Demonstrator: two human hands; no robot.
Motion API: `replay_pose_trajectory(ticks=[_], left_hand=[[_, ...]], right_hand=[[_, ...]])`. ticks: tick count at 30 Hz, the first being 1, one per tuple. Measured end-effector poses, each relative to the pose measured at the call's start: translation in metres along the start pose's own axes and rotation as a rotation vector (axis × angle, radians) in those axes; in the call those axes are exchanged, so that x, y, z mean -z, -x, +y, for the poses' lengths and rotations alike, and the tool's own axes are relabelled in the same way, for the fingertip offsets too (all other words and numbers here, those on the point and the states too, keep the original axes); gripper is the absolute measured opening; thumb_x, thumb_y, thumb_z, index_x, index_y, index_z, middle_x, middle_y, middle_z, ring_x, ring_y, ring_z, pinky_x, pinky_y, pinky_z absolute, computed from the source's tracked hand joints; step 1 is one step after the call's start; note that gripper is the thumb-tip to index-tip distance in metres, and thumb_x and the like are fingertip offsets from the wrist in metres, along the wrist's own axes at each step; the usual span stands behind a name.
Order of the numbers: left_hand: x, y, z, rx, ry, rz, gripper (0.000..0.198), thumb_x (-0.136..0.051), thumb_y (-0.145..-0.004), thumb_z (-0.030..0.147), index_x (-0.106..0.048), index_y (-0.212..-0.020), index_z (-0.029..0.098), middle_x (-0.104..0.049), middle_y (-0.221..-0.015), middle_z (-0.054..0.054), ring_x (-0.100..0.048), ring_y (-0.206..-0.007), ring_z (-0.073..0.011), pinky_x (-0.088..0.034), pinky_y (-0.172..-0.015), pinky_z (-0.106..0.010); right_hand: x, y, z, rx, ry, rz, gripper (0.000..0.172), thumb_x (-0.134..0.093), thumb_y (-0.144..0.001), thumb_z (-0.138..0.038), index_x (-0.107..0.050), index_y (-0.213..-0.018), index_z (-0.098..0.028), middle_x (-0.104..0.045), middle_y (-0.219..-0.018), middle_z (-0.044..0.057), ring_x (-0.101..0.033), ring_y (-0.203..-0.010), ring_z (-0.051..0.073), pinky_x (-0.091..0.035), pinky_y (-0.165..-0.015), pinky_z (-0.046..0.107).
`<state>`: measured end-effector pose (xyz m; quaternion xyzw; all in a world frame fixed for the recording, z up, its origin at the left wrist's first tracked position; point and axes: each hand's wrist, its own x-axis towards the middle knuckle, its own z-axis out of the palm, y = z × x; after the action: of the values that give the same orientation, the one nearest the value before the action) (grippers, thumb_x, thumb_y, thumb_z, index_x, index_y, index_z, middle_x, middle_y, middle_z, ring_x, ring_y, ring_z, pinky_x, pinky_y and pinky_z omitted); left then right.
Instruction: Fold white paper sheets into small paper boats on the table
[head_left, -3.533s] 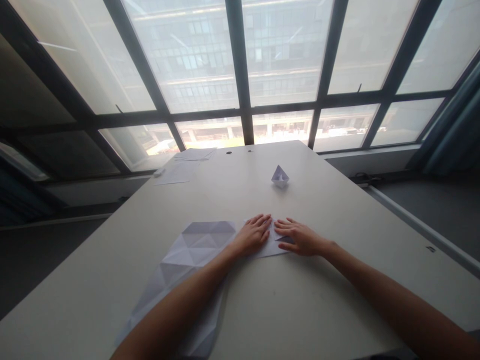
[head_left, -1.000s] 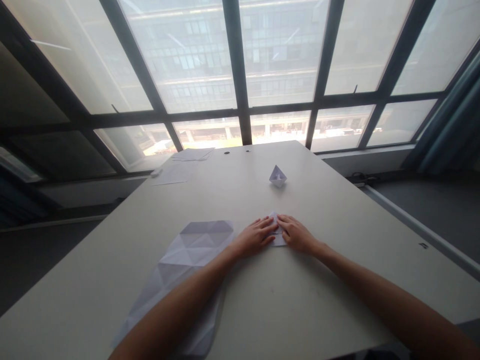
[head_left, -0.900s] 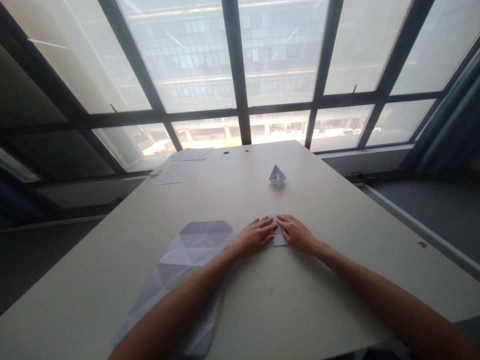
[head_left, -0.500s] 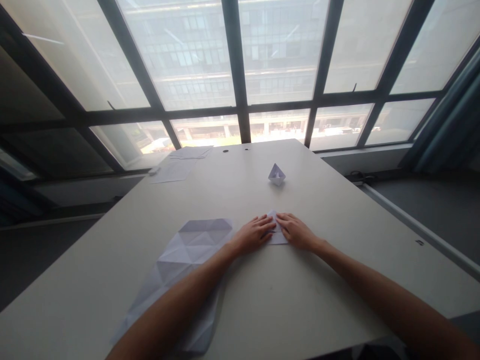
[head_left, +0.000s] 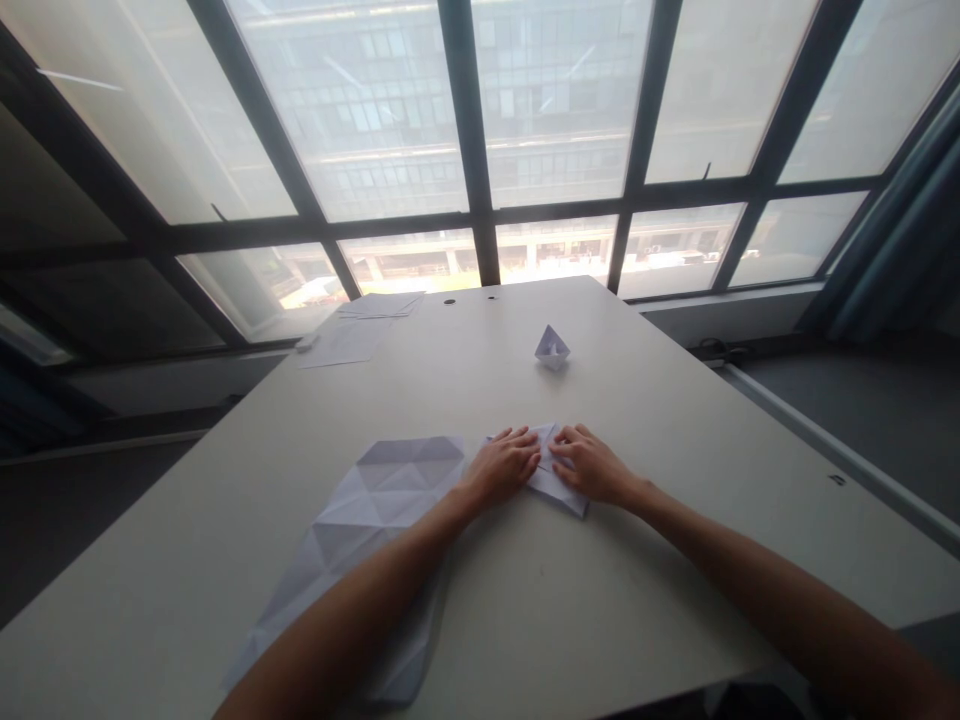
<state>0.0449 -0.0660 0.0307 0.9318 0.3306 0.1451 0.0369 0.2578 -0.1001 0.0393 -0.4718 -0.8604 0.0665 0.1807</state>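
On the table in front of me lies a small piece of folded white paper [head_left: 559, 490], turned at an angle. My left hand [head_left: 502, 466] rests flat over its left part, fingers stretched out and pressing down. The fingers of my right hand [head_left: 592, 464] are bent and closed on the paper's right part; the fingertips lie close to a fold. Both hands hide much of the paper. Beyond them stands a small folded paper boat [head_left: 553, 350]. A large sheet of creased paper [head_left: 356, 512] lies to the left, partly under my left forearm.
White sheets [head_left: 345, 343] lie at the far left of the white table [head_left: 465, 390], with more thin papers behind them. Tall windows [head_left: 555, 110] rise past the far edge. A small dark mark [head_left: 837, 480] sits near the table's right edge.
The folded paper has turned, and its lower right corner now points toward me. My right fingers have gone from lying flat to bent. My left hand has shifted slightly left.
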Motion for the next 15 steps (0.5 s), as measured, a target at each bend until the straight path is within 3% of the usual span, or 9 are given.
replay_pose_trajectory(ticks=[4, 6, 11, 15], left_hand=[[-0.013, 0.002, -0.003, 0.013, 0.032, -0.018, 0.041, -0.042, -0.098, 0.037, -0.048, -0.137, 0.026, -0.045, -0.147, -0.005, -0.036, -0.139, -0.0225, -0.027, -0.116, -0.043], [-0.016, 0.002, -0.006, 0.013, 0.039, -0.049, 0.045, -0.037, -0.1, 0.038, -0.041, -0.143, 0.026, -0.038, -0.152, -0.005, -0.029, -0.142, -0.0239, -0.024, -0.117, -0.045], [-0.014, 0.002, -0.006, 0.018, 0.043, -0.096, 0.052, -0.032, -0.101, 0.04, -0.027, -0.151, 0.025, -0.03, -0.156, -0.005, -0.02, -0.145, -0.0262, -0.019, -0.117, -0.048], [-0.008, 0.001, -0.001, 0.01, 0.036, -0.109, 0.047, -0.03, -0.101, 0.042, -0.034, -0.148, 0.032, -0.027, -0.157, -0.004, -0.019, -0.145, -0.0279, -0.02, -0.116, -0.05]], right_hand=[[-0.006, 0.0, 0.001, -0.004, -0.03, 0.034, 0.025, -0.053, -0.092, -0.033, -0.07, -0.106, -0.021, -0.063, -0.107, 0.01, -0.052, -0.106, 0.024, -0.041, -0.098, 0.036], [-0.011, 0.001, 0.003, -0.019, -0.022, 0.056, 0.028, -0.051, -0.094, -0.034, -0.068, -0.113, -0.023, -0.061, -0.116, 0.01, -0.05, -0.112, 0.024, -0.039, -0.1, 0.037], [-0.021, 0.001, 0.017, -0.111, 0.063, 0.004, 0.05, -0.042, -0.096, -0.046, -0.046, -0.142, -0.026, -0.035, -0.151, 0.012, -0.03, -0.137, 0.031, -0.027, -0.109, 0.049], [-0.023, -0.004, 0.032, -0.223, 0.092, -0.041, 0.053, -0.03, -0.098, -0.053, -0.042, -0.144, -0.029, -0.024, -0.158, 0.011, -0.014, -0.145, 0.034, -0.015, -0.112, 0.058]])
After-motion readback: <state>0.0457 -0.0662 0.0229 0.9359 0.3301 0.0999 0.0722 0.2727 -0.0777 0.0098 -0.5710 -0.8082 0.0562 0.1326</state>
